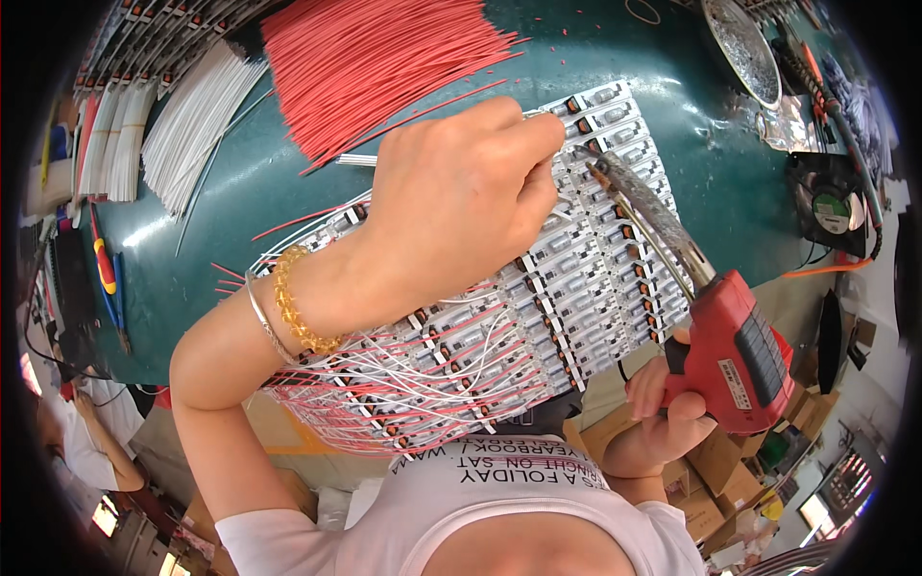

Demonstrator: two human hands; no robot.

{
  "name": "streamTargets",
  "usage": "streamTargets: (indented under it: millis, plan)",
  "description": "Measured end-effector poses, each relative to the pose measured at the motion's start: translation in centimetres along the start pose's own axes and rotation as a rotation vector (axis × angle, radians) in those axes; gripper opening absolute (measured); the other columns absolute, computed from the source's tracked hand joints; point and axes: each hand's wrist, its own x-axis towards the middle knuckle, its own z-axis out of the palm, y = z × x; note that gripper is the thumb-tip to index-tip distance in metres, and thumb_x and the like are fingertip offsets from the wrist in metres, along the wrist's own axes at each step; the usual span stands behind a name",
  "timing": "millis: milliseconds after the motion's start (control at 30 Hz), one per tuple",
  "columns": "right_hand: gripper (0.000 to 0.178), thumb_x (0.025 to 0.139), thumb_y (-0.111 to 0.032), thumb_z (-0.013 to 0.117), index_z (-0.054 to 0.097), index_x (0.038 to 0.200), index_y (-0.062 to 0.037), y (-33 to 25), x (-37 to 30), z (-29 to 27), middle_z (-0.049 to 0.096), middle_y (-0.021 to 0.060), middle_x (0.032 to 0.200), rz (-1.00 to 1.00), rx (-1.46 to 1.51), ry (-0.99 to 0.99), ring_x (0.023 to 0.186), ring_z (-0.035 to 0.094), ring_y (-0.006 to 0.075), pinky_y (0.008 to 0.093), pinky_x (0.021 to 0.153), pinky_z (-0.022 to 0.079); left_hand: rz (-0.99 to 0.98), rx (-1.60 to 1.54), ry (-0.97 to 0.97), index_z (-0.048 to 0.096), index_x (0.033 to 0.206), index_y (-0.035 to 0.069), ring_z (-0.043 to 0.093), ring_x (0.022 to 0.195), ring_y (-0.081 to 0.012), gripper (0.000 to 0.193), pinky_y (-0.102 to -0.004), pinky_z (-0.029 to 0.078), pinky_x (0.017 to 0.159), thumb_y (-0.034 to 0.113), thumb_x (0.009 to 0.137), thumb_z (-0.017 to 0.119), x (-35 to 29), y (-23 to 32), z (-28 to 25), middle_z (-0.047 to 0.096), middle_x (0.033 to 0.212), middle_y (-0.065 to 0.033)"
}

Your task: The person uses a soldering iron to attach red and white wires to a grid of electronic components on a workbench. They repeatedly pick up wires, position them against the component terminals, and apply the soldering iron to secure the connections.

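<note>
My left hand [471,187] reaches over a large panel of small circuit boards [595,250], its thumb and fingers pinched together near the panel's far edge. What they pinch is hidden. My right hand [663,413] is wrapped round the handle of a red soldering gun [740,355]. Its metal tip points at the boards just right of my left fingertips; whether it touches cannot be made out. Red and white wires [461,374] run across the panel's near left part.
A large pile of red wires [384,67] lies on the green table [720,125] at the far side, with bundled white wires [197,130] to its left. A screwdriver [104,264] lies left. A metal dish [741,48] and a small fan [828,206] stand right. Another person [91,442] is at far left.
</note>
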Motion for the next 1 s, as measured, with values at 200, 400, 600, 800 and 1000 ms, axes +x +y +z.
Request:
streamTargets:
  millis: [200,400,600,800,1000]
  plan:
    - [0.078,0.083,-0.053,0.058,0.039,0.118,0.0143,0.4,-0.4,0.2,0.043,0.0012,0.047,-0.004,0.010,0.053,0.036,0.039,0.0094,0.0230,0.039,0.034,-0.001,-0.024,-0.004,0.056,0.069,0.003,0.057,0.056,-0.0232,0.006,-0.0321,0.044,0.050,0.003,0.071,0.062,0.0,-0.1,0.2,0.055,0.064,-0.0083]
    - [0.074,0.084,-0.052,0.058,0.041,0.116,0.0132,1.1,-0.3,-0.2,0.043,0.0013,0.048,-0.018,0.001,0.046,0.037,0.039,0.0094,0.0227,0.040,0.034,-0.011,0.014,-0.016,0.055,0.069,0.002,0.056,0.055,-0.0233,0.007,-0.0323,0.044,0.050,0.004,0.072,0.062,0.1,0.0,-0.2,0.055,0.063,-0.0085]
    - [0.071,0.084,-0.051,0.058,0.042,0.112,0.0120,1.2,-0.5,0.2,0.044,0.0017,0.048,0.023,0.013,0.055,0.037,0.040,0.0098,0.0228,0.041,0.035,0.001,0.000,-0.010,0.055,0.068,0.002,0.055,0.054,-0.0234,0.009,-0.0326,0.043,0.049,0.004,0.073,0.062,0.1,-0.1,0.1,0.055,0.062,-0.0088]
    - [0.075,0.083,-0.053,0.059,0.040,0.115,0.0126,0.4,-0.4,0.4,0.043,0.0009,0.048,0.007,0.043,0.055,0.037,0.040,0.0097,0.0229,0.041,0.034,-0.004,-0.002,-0.015,0.055,0.068,0.001,0.055,0.054,-0.0237,0.010,-0.0328,0.043,0.049,0.005,0.073,0.063,0.1,0.0,0.0,0.055,0.062,-0.0090]
    - [0.079,0.082,-0.055,0.058,0.039,0.118,0.0128,0.6,-0.5,0.4,0.041,-0.0004,0.047,0.003,0.038,0.073,0.037,0.039,0.0091,0.0227,0.040,0.034,-0.007,0.023,-0.033,0.056,0.069,0.002,0.056,0.055,-0.0242,0.009,-0.0325,0.043,0.050,0.005,0.073,0.063,0.2,0.1,-0.1,0.056,0.064,-0.0089]
